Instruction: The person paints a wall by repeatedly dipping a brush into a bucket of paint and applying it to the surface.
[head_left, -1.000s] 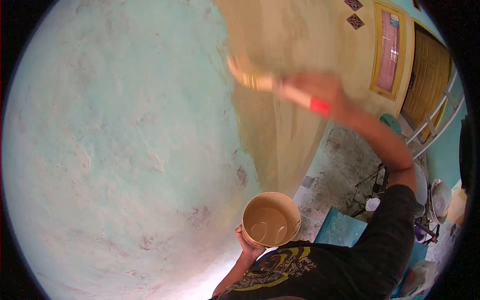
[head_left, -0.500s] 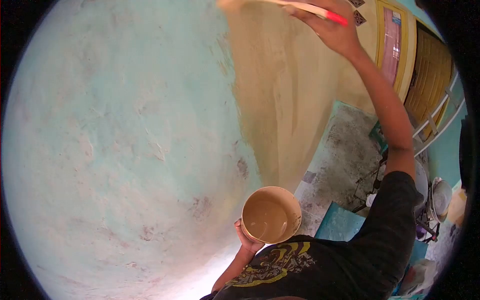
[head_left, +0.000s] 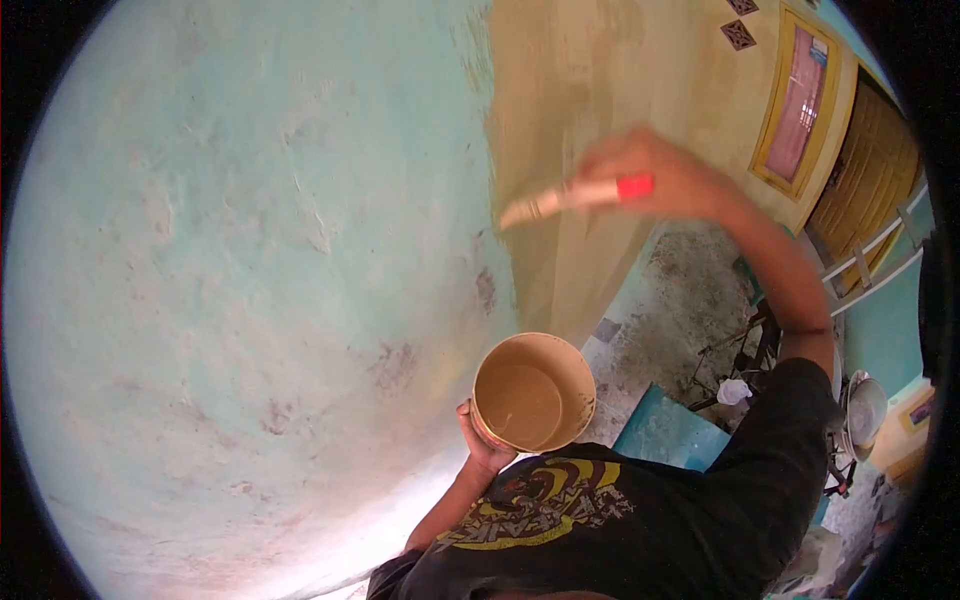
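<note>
A paintbrush (head_left: 585,196) with a pale handle and a red end is gripped in my right hand (head_left: 650,172), which is blurred by motion. Its bristles point left, over the border between tan paint and bare blue-green wall (head_left: 300,250). Lower down, close to my chest, my left hand (head_left: 487,445) is closed around the side and underside of a bucket (head_left: 580,375). Tan paint (head_left: 520,400) fills the lower part of the bucket, and its mouth faces up toward me.
Fresh tan paint (head_left: 570,100) covers the wall's right part. To the right are a yellow-framed window (head_left: 797,105), a yellow door (head_left: 865,170) and a metal ladder (head_left: 880,240). A teal surface (head_left: 670,430) and a metal basin (head_left: 865,410) sit below, on the stained floor (head_left: 690,290) side.
My right hand has come down with the paintbrush from the top of the wall toward the bucket. The bucket, still in my left hand, appears slightly higher in view.
</note>
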